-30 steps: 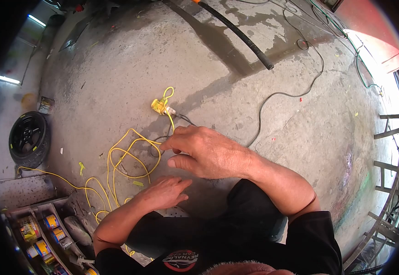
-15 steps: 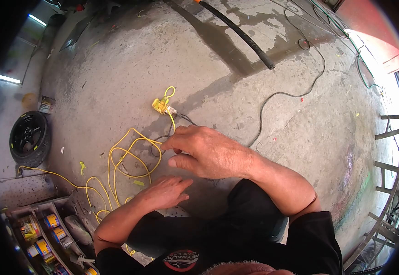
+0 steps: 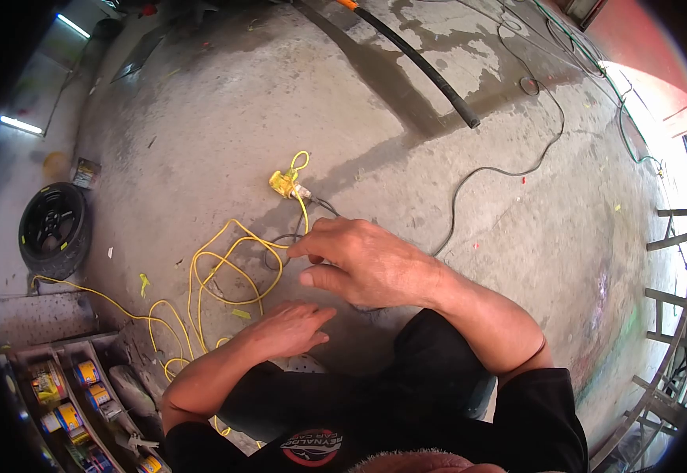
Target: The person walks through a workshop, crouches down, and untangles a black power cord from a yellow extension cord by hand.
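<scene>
My right hand (image 3: 371, 264) hovers above the concrete floor, palm down. Its index finger points left and the thumb stands apart below it; nothing shows between them. Lower and to the left is my left hand (image 3: 292, 327), its fingers stretched toward the right and its thumb apart, with no object visible in it. The hands do not touch each other. Nearest to both, a yellow extension cord (image 3: 193, 288) lies in loose loops on the floor. Its yellow socket end (image 3: 284, 183), joined to a dark cable, lies beyond my right hand. The undersides of both hands are hidden.
A wheel with a tyre (image 3: 54, 230) stands at the left. Below it, a compartmented box (image 3: 63, 363) holds several cans. A black hose (image 3: 426, 67) lies on the floor ahead, near a long dark cable (image 3: 477, 171). Metal racks (image 3: 678, 303) line the right side.
The floor and objects have shifted slightly within the view, as the head camera turned a little. My hands keep nearly the same pose.
</scene>
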Available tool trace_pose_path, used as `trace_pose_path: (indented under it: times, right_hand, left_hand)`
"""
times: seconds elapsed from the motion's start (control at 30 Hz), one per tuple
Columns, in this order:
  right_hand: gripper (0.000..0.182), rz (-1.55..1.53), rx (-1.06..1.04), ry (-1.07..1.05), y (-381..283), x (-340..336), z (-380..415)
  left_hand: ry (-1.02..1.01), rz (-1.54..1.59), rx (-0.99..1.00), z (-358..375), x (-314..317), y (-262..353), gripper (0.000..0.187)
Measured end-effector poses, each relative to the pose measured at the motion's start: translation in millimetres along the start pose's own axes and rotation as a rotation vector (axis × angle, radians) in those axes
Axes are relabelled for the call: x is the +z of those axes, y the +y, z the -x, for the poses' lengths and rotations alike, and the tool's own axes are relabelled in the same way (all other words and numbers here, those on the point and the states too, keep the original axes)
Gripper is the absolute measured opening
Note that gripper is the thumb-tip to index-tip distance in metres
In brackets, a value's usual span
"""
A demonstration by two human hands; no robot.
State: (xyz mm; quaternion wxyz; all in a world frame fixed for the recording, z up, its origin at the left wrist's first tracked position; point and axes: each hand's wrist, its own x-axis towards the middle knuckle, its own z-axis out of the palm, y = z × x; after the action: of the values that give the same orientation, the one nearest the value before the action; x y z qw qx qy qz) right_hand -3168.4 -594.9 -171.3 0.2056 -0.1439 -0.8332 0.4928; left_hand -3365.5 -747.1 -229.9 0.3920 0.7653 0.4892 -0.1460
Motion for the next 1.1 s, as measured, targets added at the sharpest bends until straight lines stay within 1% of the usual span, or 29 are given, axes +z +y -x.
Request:
trace_pose_path:
  times: [0.03,0.53,0.63,0.73,1.1]
  right_hand:
    - [0.033,0.003,0.000,0.000,-0.1,0.0,0.1]
    - [0.033,0.009,-0.004,0.013,0.8,0.9,2.0]
    - [0.034,0.003,0.023,-0.009,-0.8,-0.5,1.7]
    - [0.034,-0.009,0.022,-0.010,0.0,-0.8,1.8]
    - [0.034,-0.001,0.017,0.000,2.2,0.8,1.2]
  left_hand:
    - [-0.042,0.002,-0.028,0.0,-3.2,2.2,0.056]
    - [-0.052,0.006,-0.028,-1.5,-0.9,1.9,0.057]
    - [-0.060,0.010,-0.036,-1.6,-2.0,3.3,0.057]
    - [0.075,0.007,0.057,-0.7,9.2,-4.6,0.044]
    - [0.079,-0.007,0.070,-1.1,14.0,-8.4,0.048]
